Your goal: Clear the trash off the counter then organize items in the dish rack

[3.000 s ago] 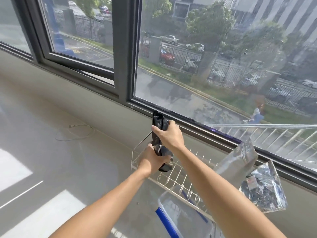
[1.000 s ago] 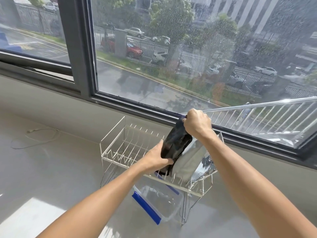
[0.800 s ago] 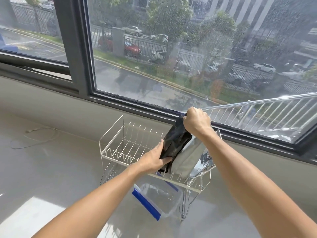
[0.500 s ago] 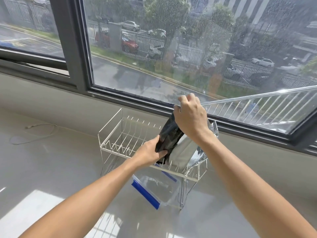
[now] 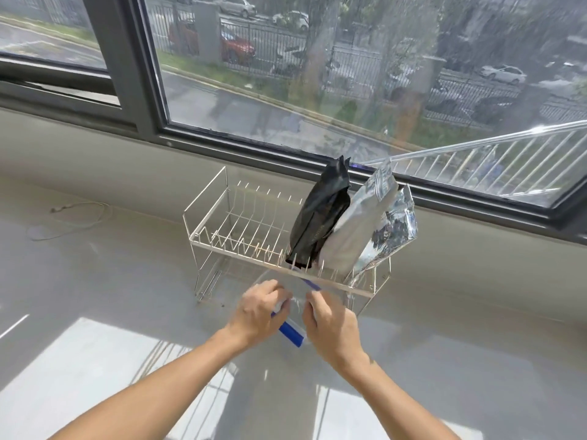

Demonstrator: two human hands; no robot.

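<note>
Head view: a wire dish rack point(image 5: 241, 230) stands on a pale counter point(image 5: 95, 281) below a large window point(image 5: 317, 74). Three pouches stand upright and tilted to the right in the right part of the rack's upper tier: a black pouch point(image 5: 320, 223) on the left, a matte silver pouch point(image 5: 359, 230) touching it in the middle, and a crinkled shiny foil bag point(image 5: 394, 230) at the right end. The left part of the tier holds nothing but its wire prongs.

In front of the rack, low over the counter, both hands meet on a clear plastic zip bag with a blue strip point(image 5: 292, 333) along its edge; the bag reaches back under the rack's lower level. The left hand point(image 5: 259, 315) has its fingers curled down and closed on the blue strip's left part. The right hand point(image 5: 330, 325) has its fingers bent and pinching the clear plastic just right of the strip. The fingertips are blurred, so the exact grip is hard to tell.

A thin white cord point(image 5: 76, 214) lies loose on the counter, well to the left of the rack.
</note>
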